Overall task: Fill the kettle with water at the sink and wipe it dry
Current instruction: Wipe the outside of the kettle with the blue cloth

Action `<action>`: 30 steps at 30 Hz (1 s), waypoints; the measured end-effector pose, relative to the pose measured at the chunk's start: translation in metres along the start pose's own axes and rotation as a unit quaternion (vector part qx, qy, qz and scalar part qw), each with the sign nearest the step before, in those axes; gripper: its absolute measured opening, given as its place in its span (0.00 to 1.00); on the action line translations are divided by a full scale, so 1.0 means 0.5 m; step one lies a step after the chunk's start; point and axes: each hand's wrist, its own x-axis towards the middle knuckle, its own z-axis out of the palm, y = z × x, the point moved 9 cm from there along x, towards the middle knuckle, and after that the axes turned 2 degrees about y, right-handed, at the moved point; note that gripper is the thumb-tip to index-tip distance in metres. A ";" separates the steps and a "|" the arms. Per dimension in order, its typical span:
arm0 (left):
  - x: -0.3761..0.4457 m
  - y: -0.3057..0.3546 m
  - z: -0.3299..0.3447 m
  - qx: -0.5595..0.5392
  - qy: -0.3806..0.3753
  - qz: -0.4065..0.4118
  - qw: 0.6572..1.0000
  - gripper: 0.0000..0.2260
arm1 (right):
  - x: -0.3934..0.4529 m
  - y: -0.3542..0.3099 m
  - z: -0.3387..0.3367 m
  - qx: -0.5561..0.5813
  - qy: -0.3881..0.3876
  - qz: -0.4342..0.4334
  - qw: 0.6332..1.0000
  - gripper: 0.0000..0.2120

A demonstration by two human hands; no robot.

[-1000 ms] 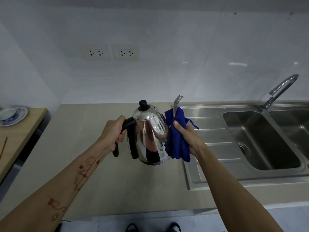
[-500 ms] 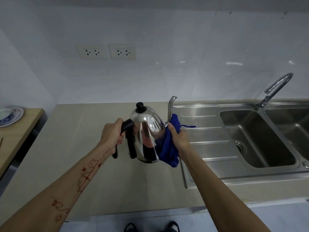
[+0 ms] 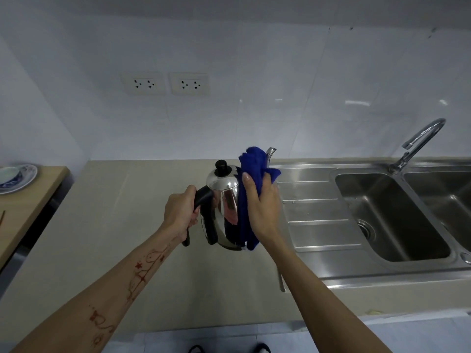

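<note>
A shiny steel kettle (image 3: 224,200) with a black lid knob and thin curved spout hangs above the beige counter, just left of the sink's drainboard. My left hand (image 3: 179,212) is wrapped around its black handle. My right hand (image 3: 260,207) presses a blue cloth (image 3: 251,164) flat against the kettle's right side; the cloth covers that flank from the spout's base down to the kettle's bottom edge. Only the spout's tip shows above the cloth. The steel sink (image 3: 392,215) lies to the right with its tap (image 3: 418,141) at the back.
The beige counter (image 3: 114,225) runs under the kettle. A wooden table (image 3: 25,210) at the far left carries a blue-patterned bowl on a saucer (image 3: 15,175). Two wall sockets (image 3: 165,84) sit on the tiled wall behind. My shoes show at the bottom edge.
My right hand with the blue cloth has slid from the kettle's lower right side up over its shoulder towards the spout. The kettle stays in my left hand, nearly in the same place.
</note>
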 end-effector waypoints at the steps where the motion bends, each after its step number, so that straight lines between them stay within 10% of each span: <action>1: -0.002 0.001 0.001 0.009 0.005 0.004 1.000 0.17 | -0.010 0.003 -0.003 0.013 -0.004 -0.002 1.000 0.15; 23: -0.019 0.014 0.008 0.079 0.035 0.036 0.996 0.16 | 0.105 0.010 0.039 -0.087 -0.241 0.162 0.953 0.31; 30: -0.029 -0.003 0.017 0.097 0.034 0.044 0.994 0.17 | 0.083 -0.029 0.043 -0.019 -0.317 0.136 0.938 0.17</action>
